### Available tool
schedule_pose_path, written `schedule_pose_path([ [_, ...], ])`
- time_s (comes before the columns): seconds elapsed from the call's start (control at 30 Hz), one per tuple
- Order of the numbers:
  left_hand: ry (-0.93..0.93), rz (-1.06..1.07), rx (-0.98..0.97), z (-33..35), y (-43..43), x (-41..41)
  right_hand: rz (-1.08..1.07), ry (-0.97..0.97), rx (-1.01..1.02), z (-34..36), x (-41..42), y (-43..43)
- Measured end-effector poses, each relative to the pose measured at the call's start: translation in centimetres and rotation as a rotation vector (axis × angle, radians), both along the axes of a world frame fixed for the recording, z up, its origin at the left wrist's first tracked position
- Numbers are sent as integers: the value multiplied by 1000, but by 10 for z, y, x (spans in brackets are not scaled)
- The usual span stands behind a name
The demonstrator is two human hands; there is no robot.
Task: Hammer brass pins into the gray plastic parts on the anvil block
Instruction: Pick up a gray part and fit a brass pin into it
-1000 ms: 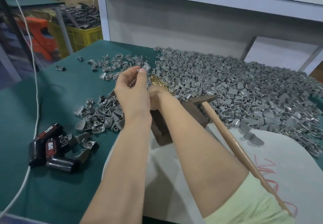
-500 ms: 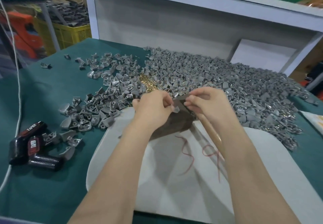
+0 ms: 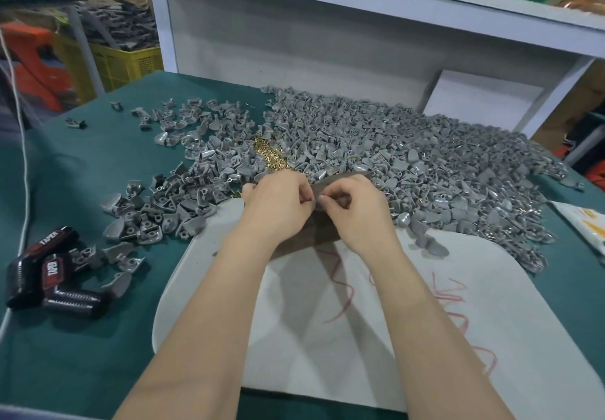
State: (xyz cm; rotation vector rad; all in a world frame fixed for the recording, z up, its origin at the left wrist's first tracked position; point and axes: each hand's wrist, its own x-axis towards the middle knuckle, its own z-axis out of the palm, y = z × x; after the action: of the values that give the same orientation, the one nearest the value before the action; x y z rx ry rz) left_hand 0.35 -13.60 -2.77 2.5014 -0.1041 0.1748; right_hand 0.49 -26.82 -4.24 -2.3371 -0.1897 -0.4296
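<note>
Gray part (image 3: 316, 204) pinched between closer hands (image 3: 278, 206) (image 3: 355, 210)

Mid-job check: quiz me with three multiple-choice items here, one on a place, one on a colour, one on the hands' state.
1. Where are the brass pins? A) among the gray parts beyond the anvil block B) on the shelf C) in a crate
2. The scribbles on the white pad are: A) blue B) red C) black
3. The left hand and right hand are: A) flat on the pad B) curled, fingertips meeting over the anvil block C) far apart
1 A: the gold heap sits amid gray pieces. 2 B: the lines are red. 3 B: curled fingers meet above the dark block.
</note>
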Motion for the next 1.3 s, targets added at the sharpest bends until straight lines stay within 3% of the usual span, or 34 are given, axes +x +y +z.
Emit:
schedule_pose_path([
  [0.43, 11, -34, -25, 3, 0, -3, -40, 24, 10, 2, -2, 3],
  [0.97, 25, -28, -8, 5, -1, -4, -50, 109, -328, 19, 2, 11],
  [1.3, 4, -16, 9, 5, -1, -4, -54, 198, -128, 16, 1, 6],
])
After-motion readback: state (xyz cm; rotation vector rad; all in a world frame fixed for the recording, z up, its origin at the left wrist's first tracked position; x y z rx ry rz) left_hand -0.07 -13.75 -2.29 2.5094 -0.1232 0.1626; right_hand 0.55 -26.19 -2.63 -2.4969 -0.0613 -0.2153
